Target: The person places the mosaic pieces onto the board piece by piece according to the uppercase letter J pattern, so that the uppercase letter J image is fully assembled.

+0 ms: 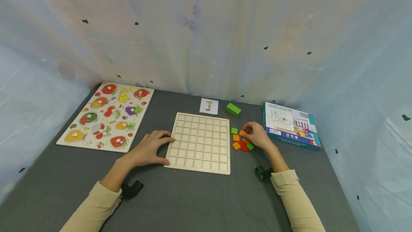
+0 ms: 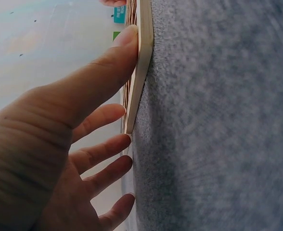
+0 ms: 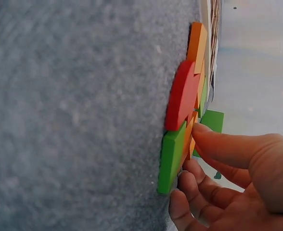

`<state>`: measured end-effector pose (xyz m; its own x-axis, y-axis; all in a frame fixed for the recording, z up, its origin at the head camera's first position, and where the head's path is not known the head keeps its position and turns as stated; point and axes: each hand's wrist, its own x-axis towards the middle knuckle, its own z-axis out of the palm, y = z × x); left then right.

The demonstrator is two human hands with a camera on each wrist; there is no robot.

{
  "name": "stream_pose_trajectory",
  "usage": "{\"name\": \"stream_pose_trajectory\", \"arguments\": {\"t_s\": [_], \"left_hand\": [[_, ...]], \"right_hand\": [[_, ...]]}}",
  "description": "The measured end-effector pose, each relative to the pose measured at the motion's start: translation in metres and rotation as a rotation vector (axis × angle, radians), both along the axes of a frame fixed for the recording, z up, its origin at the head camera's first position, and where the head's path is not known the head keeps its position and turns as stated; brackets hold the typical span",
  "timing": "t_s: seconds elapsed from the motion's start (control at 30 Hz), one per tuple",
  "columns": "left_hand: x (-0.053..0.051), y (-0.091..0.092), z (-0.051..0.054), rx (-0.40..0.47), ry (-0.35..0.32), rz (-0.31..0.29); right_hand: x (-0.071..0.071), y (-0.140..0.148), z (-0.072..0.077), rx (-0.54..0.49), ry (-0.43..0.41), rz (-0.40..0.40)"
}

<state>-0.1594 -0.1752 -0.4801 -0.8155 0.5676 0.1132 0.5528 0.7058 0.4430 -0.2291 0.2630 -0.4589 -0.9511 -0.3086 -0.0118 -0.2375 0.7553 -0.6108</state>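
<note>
I see the left hand (image 1: pixel 148 149) spread wide, thumb and index fingertip touching the left edge of the grid board (image 1: pixel 199 144); the right hand (image 1: pixel 258 137) is narrowed, pinching an orange tile (image 1: pixel 242 133) just off the board's right side; beneath lies matt grey cloth (image 1: pixel 193 203), ringed by pale, creased sheeting (image 1: pixel 219 56) with dark flecks; the board is light wood, scored into squares; near the right hand lie flat green squares (image 1: pixel 234 130) and rounded red pieces (image 1: pixel 245 149); farther out, I see an oblong green block (image 1: pixel 233 110), a printed box (image 1: pixel 291 126) and a fruit puzzle (image 1: pixel 93 146).
</note>
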Motion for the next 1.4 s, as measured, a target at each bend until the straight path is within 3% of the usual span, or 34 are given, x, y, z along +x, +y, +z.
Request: {"name": "stream_pose_trajectory", "arguments": {"t_s": [0.63, 0.9, 1.0, 1.17, 1.4], "left_hand": [[-0.002, 0.0, 0.001, -0.003, 0.002, -0.003], [-0.001, 0.001, 0.001, 0.001, -0.001, -0.009], [-0.001, 0.0, 0.001, 0.001, -0.001, -0.006], [0.0, -0.001, 0.0, 0.002, -0.001, -0.002], [0.0, 0.0, -0.001, 0.003, -0.004, -0.005]], "right_hand": [[0.003, 0.001, 0.0, -0.025, 0.045, -0.009], [-0.006, -0.008, 0.003, -0.144, 0.061, -0.008], [-0.012, -0.023, 0.008, -0.22, 0.04, 0.041], [-0.022, -0.069, 0.022, -0.323, -0.112, 0.145], [-0.042, -0.134, 0.016, -0.3, -0.131, 0.323]]}}
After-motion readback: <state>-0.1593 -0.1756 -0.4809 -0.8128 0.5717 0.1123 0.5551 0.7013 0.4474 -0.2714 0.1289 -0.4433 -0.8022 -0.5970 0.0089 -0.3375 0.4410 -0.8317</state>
